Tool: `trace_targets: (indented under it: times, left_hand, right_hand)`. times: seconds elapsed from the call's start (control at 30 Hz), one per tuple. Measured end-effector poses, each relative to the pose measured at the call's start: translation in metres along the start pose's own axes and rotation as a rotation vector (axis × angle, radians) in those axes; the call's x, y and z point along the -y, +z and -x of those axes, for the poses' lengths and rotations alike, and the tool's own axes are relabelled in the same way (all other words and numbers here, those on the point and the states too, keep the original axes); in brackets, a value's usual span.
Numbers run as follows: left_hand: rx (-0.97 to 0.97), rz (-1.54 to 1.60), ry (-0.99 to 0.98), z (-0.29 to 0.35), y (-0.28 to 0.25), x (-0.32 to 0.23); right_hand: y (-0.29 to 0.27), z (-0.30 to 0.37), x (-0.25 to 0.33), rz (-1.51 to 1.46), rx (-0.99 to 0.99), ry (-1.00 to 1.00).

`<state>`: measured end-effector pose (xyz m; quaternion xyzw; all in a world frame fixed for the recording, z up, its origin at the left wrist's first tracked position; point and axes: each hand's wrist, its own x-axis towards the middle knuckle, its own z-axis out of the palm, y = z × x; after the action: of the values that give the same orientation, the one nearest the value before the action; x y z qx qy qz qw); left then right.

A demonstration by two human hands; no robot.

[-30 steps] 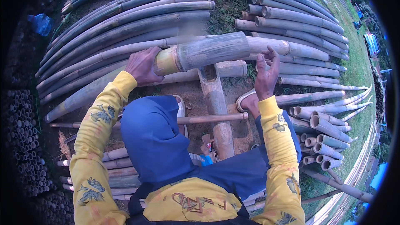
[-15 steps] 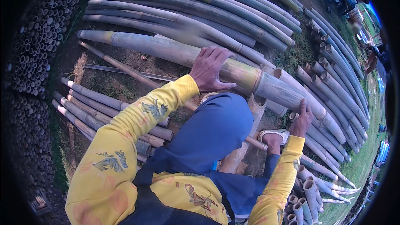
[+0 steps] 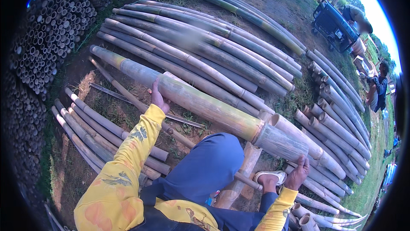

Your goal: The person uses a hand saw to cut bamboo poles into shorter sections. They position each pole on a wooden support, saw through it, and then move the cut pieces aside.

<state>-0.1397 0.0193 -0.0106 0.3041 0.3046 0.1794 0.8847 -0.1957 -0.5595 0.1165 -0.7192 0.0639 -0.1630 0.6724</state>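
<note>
A thick bamboo pole (image 3: 209, 110), green-grey with a yellowish band near each end, slants across in front of me. Its right part rests over a wooden beam (image 3: 247, 162). My left hand (image 3: 159, 99) grips the pole's near side left of its middle, thumb up against the wall and the other fingers hidden beneath. At the right end, my right hand (image 3: 297, 174) is closed, its fingers bent against the cut edge. Below the pole, a thinner bamboo stick (image 3: 181, 137) passes beside my bent knee.
Long bamboo poles (image 3: 205, 43) lie in rows beyond. More bamboo (image 3: 341, 124) is stacked at right, and shorter lengths (image 3: 106, 132) at left. Cut bamboo (image 3: 55, 30) is piled high at far left. A flat metal strip (image 3: 141, 102) lies on the ground. People (image 3: 378, 86) are at far right.
My left hand has shifted left along the pole, from its top to its near side. My right hand has moved to the pole's right end. The view has tilted up.
</note>
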Motion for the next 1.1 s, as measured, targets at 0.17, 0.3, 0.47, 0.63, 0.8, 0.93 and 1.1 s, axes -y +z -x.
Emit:
trace_targets:
  times: [0.17, 0.3, 0.47, 0.63, 0.8, 0.93, 1.1]
  left_hand:
    - [0.105, -0.141, 0.009, 0.031, 0.057, 0.003]
    - [0.210, -0.121, 0.043, -0.006, 0.120, -0.003]
    - [0.228, -0.103, -0.019, -0.100, 0.203, 0.002]
    - [0.144, -0.293, 0.049, -0.152, 0.253, 0.006]
    - [0.236, -1.008, 0.485, -0.135, 0.239, 0.036]
    - [0.422, -1.231, 0.497, -0.098, 0.155, 0.018]
    - [0.468, -1.358, 0.443, -0.092, 0.101, 0.015]
  right_hand:
    - [-0.069, 0.004, -0.019, -0.147, -0.162, 0.101]
    - [-0.056, 0.003, -0.006, -0.256, -0.155, 0.101]
    - [-0.008, -0.047, 0.017, -0.249, -0.216, -0.056]
    - [0.046, -0.165, -0.002, -0.170, -0.112, -0.008]
    - [0.097, -0.310, -0.047, 0.164, -0.141, 0.133]
    - [0.157, -0.392, -0.094, 0.415, -0.195, 0.254]
    - [0.154, -0.454, -0.105, 0.072, -0.032, 0.415]
